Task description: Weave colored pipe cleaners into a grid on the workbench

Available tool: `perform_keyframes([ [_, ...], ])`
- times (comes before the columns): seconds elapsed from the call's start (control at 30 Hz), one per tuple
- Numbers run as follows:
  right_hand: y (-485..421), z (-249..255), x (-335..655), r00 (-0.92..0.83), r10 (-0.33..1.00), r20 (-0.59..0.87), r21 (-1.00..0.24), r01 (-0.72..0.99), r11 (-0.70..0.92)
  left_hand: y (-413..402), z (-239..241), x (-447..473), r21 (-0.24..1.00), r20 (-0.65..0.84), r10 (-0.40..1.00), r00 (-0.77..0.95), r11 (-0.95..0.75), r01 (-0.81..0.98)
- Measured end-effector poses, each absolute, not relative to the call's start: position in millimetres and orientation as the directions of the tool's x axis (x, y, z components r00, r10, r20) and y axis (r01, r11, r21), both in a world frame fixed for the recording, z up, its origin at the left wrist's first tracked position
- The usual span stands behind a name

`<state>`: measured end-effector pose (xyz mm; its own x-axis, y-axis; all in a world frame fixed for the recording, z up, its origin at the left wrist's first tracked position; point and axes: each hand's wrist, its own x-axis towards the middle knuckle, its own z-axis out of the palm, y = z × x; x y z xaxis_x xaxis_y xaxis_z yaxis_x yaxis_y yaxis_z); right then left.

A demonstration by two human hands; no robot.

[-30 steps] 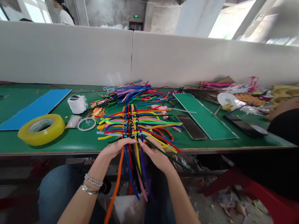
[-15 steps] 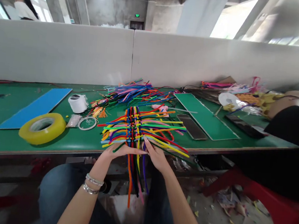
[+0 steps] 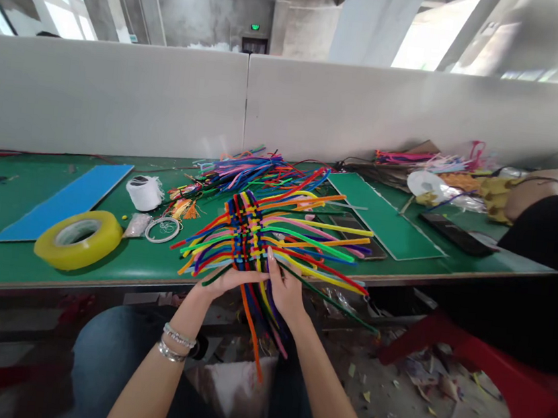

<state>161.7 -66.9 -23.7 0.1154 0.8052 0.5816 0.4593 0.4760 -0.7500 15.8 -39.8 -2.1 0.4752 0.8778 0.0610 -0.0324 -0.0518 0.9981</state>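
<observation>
A woven mat of many-coloured pipe cleaners (image 3: 251, 233) is lifted at the near edge of the green table (image 3: 14, 261), its far side raised. My left hand (image 3: 224, 280) grips the mat's lower edge from the left, fingers closed on it. My right hand (image 3: 283, 286) holds the lower edge from the right, fingers pinched on the strands. Loose ends in orange, yellow, blue and pink (image 3: 256, 330) hang down between my hands over my lap. A pile of loose pipe cleaners (image 3: 258, 167) lies behind the mat.
On the left lie a yellow tape roll (image 3: 79, 238), a blue sheet (image 3: 68, 200), a white thread spool (image 3: 144, 193) and a wire ring (image 3: 163, 229). A green board (image 3: 388, 217) and a phone (image 3: 456, 233) lie right. A person in black (image 3: 541, 276) sits at far right on a red chair.
I have lifted the mat off the table and tilted its far side up toward me. The hanging ends have drawn up shorter. A person behind the divider has left the view.
</observation>
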Motion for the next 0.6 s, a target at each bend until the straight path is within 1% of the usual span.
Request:
perform_keyframes([
  [0.07, -66.2, -22.2, 162.1, 0.083, 0.787, 0.612, -0.706, 0.506, 0.496, -39.9, -2.3, 17.2, 0.998, 0.061, 0.88, 0.471, -0.048, -0.039],
  [0.13, -65.5, -21.8, 163.9, 0.048, 0.789, 0.612, -0.684, 0.533, 0.498, -39.8, -0.5, 17.2, 0.996, 0.084, 0.888, 0.452, -0.082, -0.025],
  [0.23, -64.7, -23.9, 167.2, 0.03, 0.815, 0.579, -0.701, 0.528, 0.479, -39.7, 2.0, 16.1, 0.992, 0.108, 0.883, 0.457, -0.126, 0.009],
  [0.37, -63.6, -25.6, 170.0, 0.05, 0.852, 0.521, -0.729, 0.545, 0.414, -38.6, 5.2, 14.5, 0.984, 0.071, 0.869, 0.49, -0.142, 0.11],
  [0.5, -63.9, -21.4, 170.6, 0.039, 0.868, 0.496, -0.733, 0.555, 0.394, -37.5, 12.5, 12.3, 0.971, 0.015, 0.804, 0.594, -0.153, 0.183],
  [0.6, -65.8, -18.5, 168.4, 0.061, 0.868, 0.493, -0.775, 0.484, 0.406, -37.3, 14.8, 9.9, 0.976, -0.032, 0.739, 0.673, -0.121, 0.179],
])
